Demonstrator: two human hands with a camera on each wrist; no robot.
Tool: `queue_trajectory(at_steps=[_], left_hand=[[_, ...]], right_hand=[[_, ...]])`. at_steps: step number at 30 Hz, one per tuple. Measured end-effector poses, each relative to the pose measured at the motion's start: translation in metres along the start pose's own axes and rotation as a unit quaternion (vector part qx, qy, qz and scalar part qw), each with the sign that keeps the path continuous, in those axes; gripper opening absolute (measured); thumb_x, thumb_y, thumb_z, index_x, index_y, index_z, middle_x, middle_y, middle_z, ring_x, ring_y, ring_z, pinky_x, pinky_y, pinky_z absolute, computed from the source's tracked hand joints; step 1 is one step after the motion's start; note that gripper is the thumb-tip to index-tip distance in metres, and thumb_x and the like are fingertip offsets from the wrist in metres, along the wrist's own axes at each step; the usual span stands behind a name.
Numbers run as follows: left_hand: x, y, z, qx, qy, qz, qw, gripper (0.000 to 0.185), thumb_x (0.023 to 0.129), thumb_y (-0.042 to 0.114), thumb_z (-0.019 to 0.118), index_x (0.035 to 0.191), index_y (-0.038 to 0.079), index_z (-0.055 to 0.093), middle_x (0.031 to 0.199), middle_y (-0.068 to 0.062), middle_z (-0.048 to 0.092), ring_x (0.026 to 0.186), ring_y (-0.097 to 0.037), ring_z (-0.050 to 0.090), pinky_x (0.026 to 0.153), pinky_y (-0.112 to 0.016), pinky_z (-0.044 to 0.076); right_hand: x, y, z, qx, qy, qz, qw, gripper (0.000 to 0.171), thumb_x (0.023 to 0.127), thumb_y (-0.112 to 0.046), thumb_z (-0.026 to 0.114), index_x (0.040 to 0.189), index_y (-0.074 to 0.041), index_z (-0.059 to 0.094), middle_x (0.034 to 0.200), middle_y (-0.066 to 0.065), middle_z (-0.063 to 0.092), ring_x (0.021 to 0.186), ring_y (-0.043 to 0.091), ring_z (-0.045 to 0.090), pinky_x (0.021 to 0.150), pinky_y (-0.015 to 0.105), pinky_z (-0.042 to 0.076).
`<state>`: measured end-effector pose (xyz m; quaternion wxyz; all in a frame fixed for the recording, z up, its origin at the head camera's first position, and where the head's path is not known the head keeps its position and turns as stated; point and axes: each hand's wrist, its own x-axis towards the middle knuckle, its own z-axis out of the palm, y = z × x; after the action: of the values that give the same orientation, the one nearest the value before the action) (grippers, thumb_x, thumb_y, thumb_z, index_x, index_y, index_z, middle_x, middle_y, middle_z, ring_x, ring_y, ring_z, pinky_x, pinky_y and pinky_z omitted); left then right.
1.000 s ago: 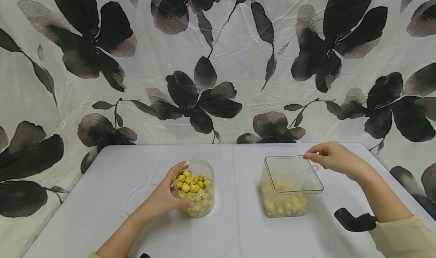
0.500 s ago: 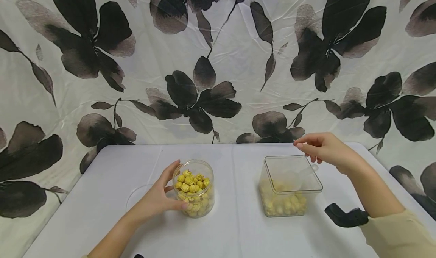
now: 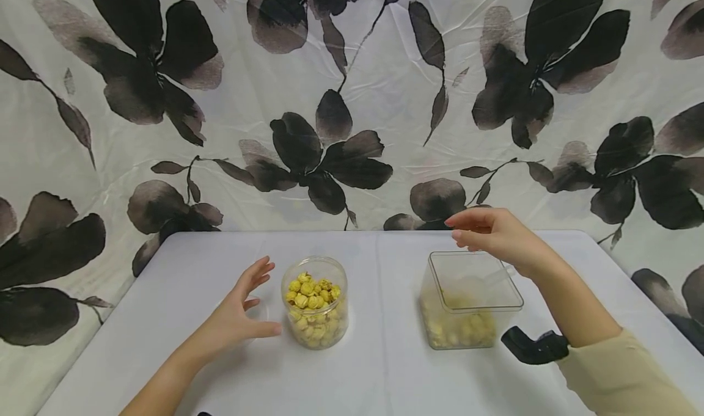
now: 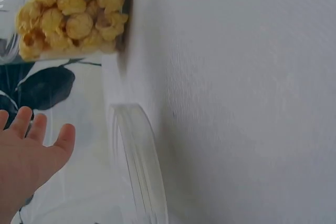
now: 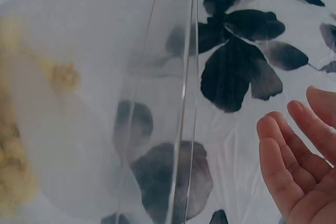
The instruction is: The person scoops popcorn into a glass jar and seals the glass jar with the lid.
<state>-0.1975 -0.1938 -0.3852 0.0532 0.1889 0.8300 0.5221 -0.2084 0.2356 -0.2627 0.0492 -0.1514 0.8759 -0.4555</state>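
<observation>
A round clear jar (image 3: 315,303) filled to the rim with yellow popcorn balls stands left of centre on the white table (image 3: 379,367). My left hand (image 3: 257,300) hovers just left of it with fingers spread, touching nothing. To the right is a square clear container (image 3: 470,300) holding paler popcorn at the bottom and a clear scoop (image 3: 492,278). My right hand (image 3: 459,228) hangs relaxed above its far rim, holding nothing. The left wrist view shows the jar (image 4: 73,9), my left hand (image 4: 26,156) and a clear round lid (image 4: 139,161) on the table. The right wrist view shows the container wall (image 5: 184,103) and fingers (image 5: 299,166).
A black-and-white floral cloth (image 3: 352,98) hangs right behind the table. A black camera mount (image 3: 530,346) sits on my right wrist, close to the square container's near right corner. The table's front edge lies below the frame.
My left hand has let go of the round jar and pulled back to the left, fingers spreading. My right hand has lifted off the scoop handle and drifted up and left.
</observation>
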Motion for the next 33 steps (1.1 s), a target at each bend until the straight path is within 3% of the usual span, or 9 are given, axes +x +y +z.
queue_trajectory(at_steps=[9, 12, 15, 18, 19, 22, 26, 29, 33], left_hand=[[-0.012, -0.007, -0.024, 0.003, 0.03, 0.011, 0.9995, 0.106, 0.072, 0.006, 0.079, 0.15, 0.019, 0.009, 0.151, -0.016, 0.018, 0.134, -0.036, 0.018, 0.097, -0.062, 0.025], [-0.018, -0.014, -0.033, 0.028, 0.043, 0.006, 0.9986, 0.105, 0.073, 0.009, 0.079, 0.15, 0.023, 0.009, 0.15, -0.015, 0.02, 0.134, -0.023, 0.022, 0.101, -0.039, 0.032], [-0.023, -0.023, -0.041, 0.05, 0.057, 0.008, 0.9971, 0.104, 0.073, 0.009, 0.079, 0.15, 0.025, 0.01, 0.148, -0.011, 0.024, 0.129, -0.001, 0.025, 0.092, -0.015, 0.032], [-0.028, -0.032, -0.048, 0.074, 0.074, 0.011, 0.9945, 0.104, 0.073, 0.01, 0.079, 0.15, 0.025, 0.011, 0.147, -0.005, 0.027, 0.122, 0.011, 0.025, 0.085, -0.009, 0.031], [-0.03, -0.034, -0.05, 0.083, 0.077, 0.009, 0.9935, 0.104, 0.072, 0.01, 0.08, 0.15, 0.024, 0.011, 0.147, -0.005, 0.027, 0.123, 0.009, 0.026, 0.085, -0.01, 0.032], [-0.034, -0.04, -0.057, 0.091, 0.079, -0.005, 0.9926, 0.106, 0.071, 0.01, 0.08, 0.15, 0.021, 0.01, 0.147, -0.011, 0.025, 0.133, -0.014, 0.024, 0.096, -0.033, 0.033], [-0.038, -0.048, -0.063, 0.089, 0.068, -0.045, 0.9927, 0.108, 0.07, 0.009, 0.08, 0.15, 0.013, 0.007, 0.146, -0.023, 0.021, 0.128, -0.046, 0.022, 0.088, -0.064, 0.029], [-0.041, -0.054, -0.066, 0.088, 0.061, -0.068, 0.9919, 0.108, 0.071, 0.01, 0.08, 0.149, 0.009, 0.006, 0.146, -0.026, 0.019, 0.127, -0.049, 0.021, 0.088, -0.064, 0.03], [-0.043, -0.059, -0.068, 0.089, 0.045, -0.066, 0.9928, 0.107, 0.07, 0.009, 0.08, 0.149, 0.007, 0.008, 0.146, -0.027, 0.018, 0.127, -0.05, 0.021, 0.097, -0.034, 0.035]], right_hand=[[0.011, -0.01, 0.021, 0.027, -0.012, -0.035, 0.999, 0.042, 0.088, -0.009, 0.063, 0.126, 0.004, 0.051, 0.112, 0.017, 0.058, 0.099, 0.023, 0.058, 0.083, 0.032, 0.049], [0.015, -0.012, 0.029, 0.034, -0.021, -0.039, 0.998, 0.047, 0.086, -0.009, 0.065, 0.129, 0.002, 0.049, 0.117, 0.017, 0.056, 0.104, 0.026, 0.056, 0.085, 0.035, 0.048], [0.019, -0.014, 0.038, 0.04, -0.029, -0.043, 0.998, 0.053, 0.085, -0.009, 0.067, 0.132, 0.0, 0.047, 0.121, 0.018, 0.054, 0.108, 0.028, 0.054, 0.088, 0.039, 0.047], [0.024, -0.018, 0.046, 0.05, -0.036, -0.045, 0.997, 0.059, 0.083, -0.008, 0.069, 0.136, -0.003, 0.043, 0.125, 0.018, 0.051, 0.113, 0.029, 0.051, 0.093, 0.042, 0.044], [0.025, -0.019, 0.048, 0.054, -0.039, -0.046, 0.997, 0.061, 0.083, -0.009, 0.07, 0.137, -0.004, 0.042, 0.127, 0.018, 0.05, 0.114, 0.029, 0.05, 0.094, 0.043, 0.043], [0.029, -0.024, 0.058, 0.068, -0.048, -0.044, 0.996, 0.067, 0.081, -0.01, 0.071, 0.14, -0.007, 0.038, 0.13, 0.017, 0.047, 0.117, 0.03, 0.047, 0.096, 0.045, 0.04], [0.032, -0.028, 0.071, 0.081, -0.058, -0.043, 0.994, 0.073, 0.079, -0.009, 0.073, 0.142, -0.009, 0.035, 0.131, 0.016, 0.045, 0.119, 0.031, 0.046, 0.096, 0.046, 0.039], [0.034, -0.03, 0.082, 0.08, -0.063, -0.047, 0.994, 0.077, 0.078, -0.008, 0.074, 0.143, -0.009, 0.034, 0.132, 0.015, 0.045, 0.12, 0.031, 0.046, 0.096, 0.047, 0.039], [0.037, -0.03, 0.097, 0.084, -0.065, -0.039, 0.994, 0.081, 0.076, -0.009, 0.076, 0.144, -0.011, 0.031, 0.134, 0.015, 0.045, 0.121, 0.031, 0.045, 0.097, 0.048, 0.038]])
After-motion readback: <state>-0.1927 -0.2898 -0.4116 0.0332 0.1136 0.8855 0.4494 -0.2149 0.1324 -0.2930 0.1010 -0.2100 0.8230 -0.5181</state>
